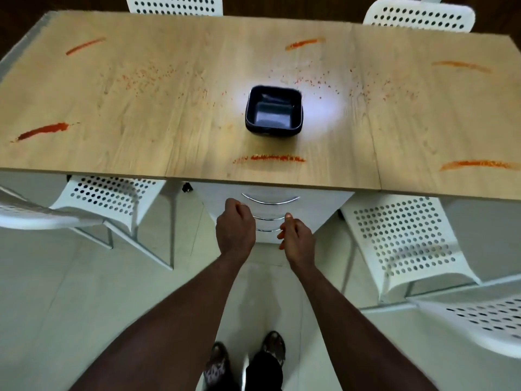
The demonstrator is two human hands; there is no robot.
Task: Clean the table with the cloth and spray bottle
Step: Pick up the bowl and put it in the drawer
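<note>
Table point(141, 108) stood directly ahead of the person, its wooden top marked with red-orange smears point(269, 158) and scattered specks. A dark square bowl point(273, 111) sat near its centre. Both hands were below the near edge, before a white drawer unit point(310, 201). Left hand point(235, 230) was clenched on nothing. Right hand point(296, 235) hung relaxed, fingers loosely curled, grasping nothing.

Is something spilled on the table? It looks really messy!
Yes. Six red-orange streaks are smeared on the wooden table, three along the far side and three along the near edge. Fine red specks are scattered on both sides of the dark square bowl, which sits upright and looks empty.
</note>
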